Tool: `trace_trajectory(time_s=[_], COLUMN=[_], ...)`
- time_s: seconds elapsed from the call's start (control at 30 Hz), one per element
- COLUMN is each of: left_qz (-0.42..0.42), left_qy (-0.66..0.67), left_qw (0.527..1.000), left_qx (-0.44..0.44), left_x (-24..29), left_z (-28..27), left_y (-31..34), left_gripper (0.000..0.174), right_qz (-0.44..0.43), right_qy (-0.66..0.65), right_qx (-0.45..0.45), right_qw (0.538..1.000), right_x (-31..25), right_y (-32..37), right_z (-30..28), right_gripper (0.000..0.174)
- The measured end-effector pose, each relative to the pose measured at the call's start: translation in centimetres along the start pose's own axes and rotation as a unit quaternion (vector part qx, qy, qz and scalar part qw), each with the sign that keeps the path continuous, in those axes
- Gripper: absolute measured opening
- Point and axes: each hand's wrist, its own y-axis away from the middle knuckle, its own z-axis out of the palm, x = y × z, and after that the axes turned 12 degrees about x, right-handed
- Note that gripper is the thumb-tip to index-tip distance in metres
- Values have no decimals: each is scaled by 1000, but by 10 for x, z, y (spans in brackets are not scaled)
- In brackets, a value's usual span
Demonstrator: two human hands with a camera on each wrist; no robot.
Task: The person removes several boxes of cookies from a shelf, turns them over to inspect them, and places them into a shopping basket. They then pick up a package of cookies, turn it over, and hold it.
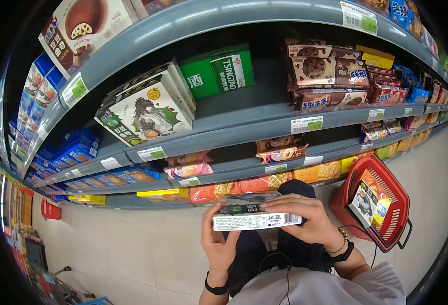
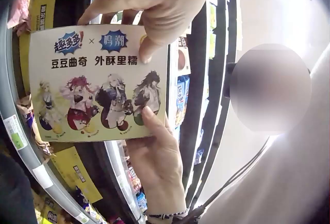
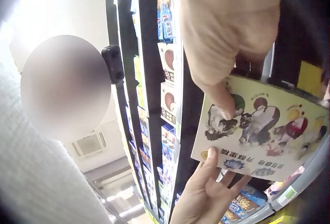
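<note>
Both hands hold a cookie box in front of the body, above the lap. My left hand grips its left end, thumb on the near face. At the other end my right hand holds it, fingers over the top edge. A printed white side with small text and a barcode faces up in the head view. In the left wrist view the box's broad face shows several cartoon characters and Chinese lettering. Both thumbs press on that face, one near each edge.
A red shopping basket with a similar box and a yellow pack inside stands on the floor at right. Shelves ahead carry similar boxes, a green Tsingtao carton and brown cookie packs. Another red basket stands far left.
</note>
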Motion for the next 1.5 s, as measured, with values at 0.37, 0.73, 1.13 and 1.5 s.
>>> trace_trajectory(time_s=[0.37, 0.73, 1.13, 1.5], left_qz=[-42, -14, 184, -15], left_qy=[37, 12, -177, 19], left_qw=[998, 999, 964, 999], left_qx=[11, 31, 80, 29], left_x=[6, 6, 21, 14], left_z=[6, 7, 3, -20], left_y=[2, 6, -11, -7], left_gripper=[56, 53, 88, 74], right_qz=[-7, -6, 35, 135], right_qy=[-1, 37, 49, -159], right_qx=[1, -3, 54, 65], right_qw=[1000, 999, 997, 976], right_x=[2, 2, 32, 43], right_y=[1, 3, 15, 38], right_z=[0, -2, 6, -1], right_gripper=[42, 40, 34, 37])
